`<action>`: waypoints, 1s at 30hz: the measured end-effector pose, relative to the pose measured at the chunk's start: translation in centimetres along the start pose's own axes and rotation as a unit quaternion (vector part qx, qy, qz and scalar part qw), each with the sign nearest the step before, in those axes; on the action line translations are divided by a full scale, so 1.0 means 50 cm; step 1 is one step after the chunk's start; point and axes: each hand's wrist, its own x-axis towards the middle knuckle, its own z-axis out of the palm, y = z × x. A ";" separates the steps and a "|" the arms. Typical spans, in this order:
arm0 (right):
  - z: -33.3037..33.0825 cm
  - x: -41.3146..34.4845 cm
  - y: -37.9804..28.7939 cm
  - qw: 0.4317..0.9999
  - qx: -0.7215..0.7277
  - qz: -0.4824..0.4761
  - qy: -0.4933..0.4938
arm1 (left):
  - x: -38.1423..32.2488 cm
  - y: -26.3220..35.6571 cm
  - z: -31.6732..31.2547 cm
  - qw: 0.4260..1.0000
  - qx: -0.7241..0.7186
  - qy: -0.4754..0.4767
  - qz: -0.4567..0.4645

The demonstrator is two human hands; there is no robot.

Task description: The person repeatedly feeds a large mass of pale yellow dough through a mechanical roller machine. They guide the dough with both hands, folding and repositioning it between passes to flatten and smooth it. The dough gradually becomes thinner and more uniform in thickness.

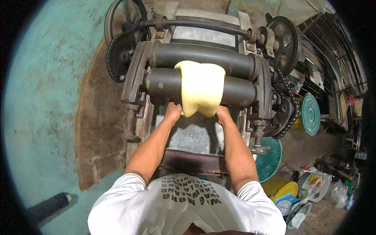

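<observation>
A thick, pale yellow sheet of dough (pixel 202 88) hangs over the front dark roller (pixel 164 83) of a roller machine. Its top end lies in the gap against the rear roller (pixel 202 55). My left hand (pixel 173 111) grips the dough's lower left corner, and my right hand (pixel 223 114) has hold of the lower right corner. The fingers are curled and partly hidden beneath the edge. Below the hands slopes a grey metal tray (pixel 191 139), with a dark reddish-brown bar (pixel 194 162) across its near end.
A chain drive (pixel 289 117) and a large wheel (pixel 286 44) flank the rollers at right; a sprocket (pixel 119 61) and a spoked pulley (pixel 126 17) stand at left. Screw handles (pixel 130 136) jut forward. On the right floor are green lids (pixel 310 114), a yellow tub (pixel 283 191) and a scale (pixel 284 207).
</observation>
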 end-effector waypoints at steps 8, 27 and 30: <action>-0.006 -0.135 -0.055 0.985 0.144 -0.059 -0.080 | -0.040 0.005 0.074 0.861 -0.467 -0.160 0.121; 0.021 -0.342 -0.106 0.937 0.210 -0.222 -0.169 | -0.175 0.079 0.021 0.882 -0.372 -0.199 0.210; 0.010 -0.355 -0.083 0.900 0.264 -0.204 -0.279 | -0.203 0.060 0.003 0.847 -0.397 -0.301 0.188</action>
